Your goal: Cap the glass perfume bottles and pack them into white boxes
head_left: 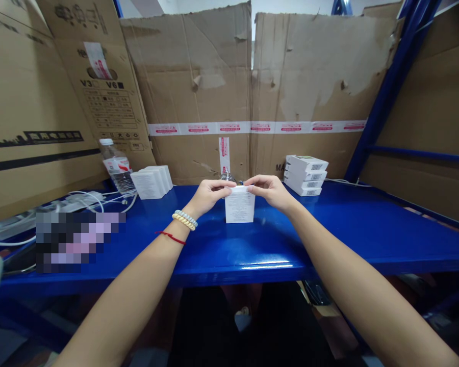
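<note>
A small white box [239, 206] with fine print on its face stands upright on the blue table, in the middle of the head view. My left hand [211, 194] grips its top left corner between thumb and fingers. On the opposite top corner, my right hand [270, 189] pinches the box in the same way. Both sets of fingertips lie along the top edge, and part of that edge is hidden under them. Just behind the box, a clear rounded object [228, 176] is partly covered by my left fingers.
Several white boxes [151, 183] stand in a row at the left, beside a water bottle [118, 168]. A stack of white boxes [305, 176] sits at the right. White cables and a power strip [76, 200] lie far left. Cardboard sheets [199, 92] wall the back of the blue table [340, 229].
</note>
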`<action>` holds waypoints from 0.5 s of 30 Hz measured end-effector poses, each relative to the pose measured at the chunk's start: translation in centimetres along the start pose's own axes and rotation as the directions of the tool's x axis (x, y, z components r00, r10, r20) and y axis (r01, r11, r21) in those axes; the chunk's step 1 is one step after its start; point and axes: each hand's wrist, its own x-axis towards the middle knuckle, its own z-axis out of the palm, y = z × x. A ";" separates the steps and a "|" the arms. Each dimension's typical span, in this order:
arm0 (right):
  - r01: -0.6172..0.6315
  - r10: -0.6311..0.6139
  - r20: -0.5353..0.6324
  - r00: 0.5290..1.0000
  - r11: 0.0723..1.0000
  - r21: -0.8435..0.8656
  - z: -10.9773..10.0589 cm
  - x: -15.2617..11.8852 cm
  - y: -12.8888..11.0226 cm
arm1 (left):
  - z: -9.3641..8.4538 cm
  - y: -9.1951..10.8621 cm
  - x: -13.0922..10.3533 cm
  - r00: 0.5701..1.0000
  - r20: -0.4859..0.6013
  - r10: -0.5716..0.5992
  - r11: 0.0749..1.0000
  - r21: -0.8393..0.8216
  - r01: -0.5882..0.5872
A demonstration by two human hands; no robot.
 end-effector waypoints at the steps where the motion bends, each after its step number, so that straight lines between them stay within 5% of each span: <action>1: 0.000 0.000 0.001 1.000 1.000 0.000 0.0 0.0 0.0 | 0.0 0.0 0.0 1.000 0.004 0.001 1.000 -0.003 -0.001; 15: -0.013 0.013 -0.005 1.000 0.999 0.042 -0.1 0.1 0.1 | -0.1 -0.2 -0.1 0.998 0.063 0.030 0.999 -0.032 -0.028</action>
